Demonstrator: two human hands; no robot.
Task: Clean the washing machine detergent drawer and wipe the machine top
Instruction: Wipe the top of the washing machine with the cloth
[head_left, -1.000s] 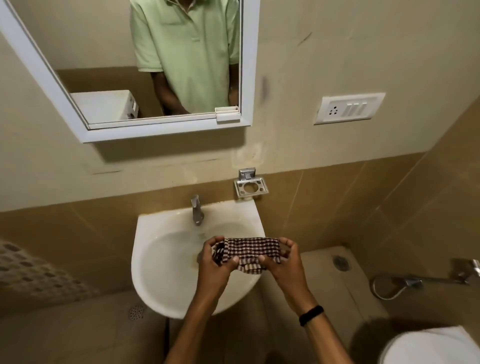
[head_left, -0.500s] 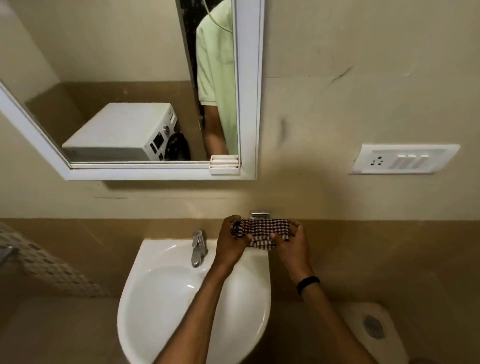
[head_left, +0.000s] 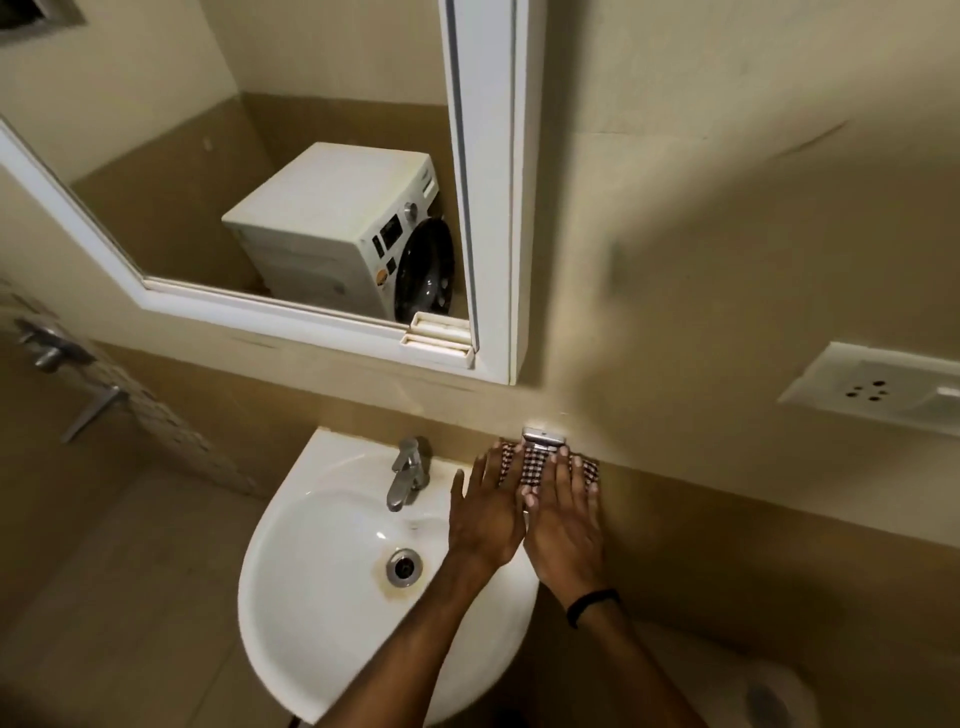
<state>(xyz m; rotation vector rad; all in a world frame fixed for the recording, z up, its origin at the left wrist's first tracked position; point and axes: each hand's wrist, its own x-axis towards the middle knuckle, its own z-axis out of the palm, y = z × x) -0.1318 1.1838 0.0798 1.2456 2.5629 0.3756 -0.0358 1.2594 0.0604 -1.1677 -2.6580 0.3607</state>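
Observation:
A checked brown-and-white cloth (head_left: 535, 462) lies over the metal soap holder (head_left: 543, 436) on the wall, right of the basin. Both hands rest flat on it with fingers spread: my left hand (head_left: 485, 512) on its left part, my right hand (head_left: 563, 519) on its right part. A black band circles my right wrist. The white washing machine (head_left: 337, 228), with its dark round door, shows only as a reflection in the mirror (head_left: 260, 156).
A white basin (head_left: 322, 571) with a chrome tap (head_left: 408, 470) sits below the mirror. A white socket plate (head_left: 878, 389) is on the wall at right. A door handle (head_left: 47, 348) is at the left edge, a floor drain (head_left: 763, 699) at lower right.
My hands carried the cloth up from over the basin to the soap holder and laid it there. My fingers went from pinching the cloth to lying flat. The view swung left.

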